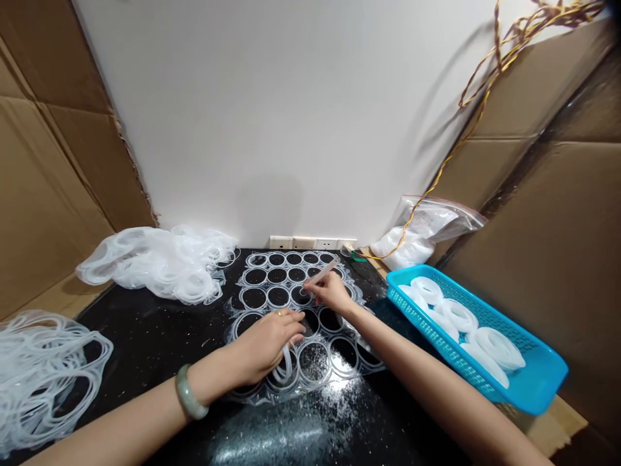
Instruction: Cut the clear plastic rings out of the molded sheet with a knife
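Observation:
A translucent sheet (315, 372) with rows of round openings lies flat on the black tabletop. My right hand (330, 291) is closed around a slim, pale stick-like tool (324, 268), its lower end over one of the openings near the sheet's middle. Lower left of it, my left hand (272, 336) rests on the sheet, palm down, wearing a ring and a green bangle. A white ring (285, 372) hangs by its fingers; the thumb is partly hidden, and the fingers are bent round the ring's band.
A blue basket (533, 382) with white ring coils stands at the right. Heaps of clear ring scrap (160, 265) lie at the left. Plastic bags (412, 243), yellow wires (439, 175) and wall sockets (303, 243) are at the back. Cardboard flanks both sides; white flecks dot the tabletop (194, 427).

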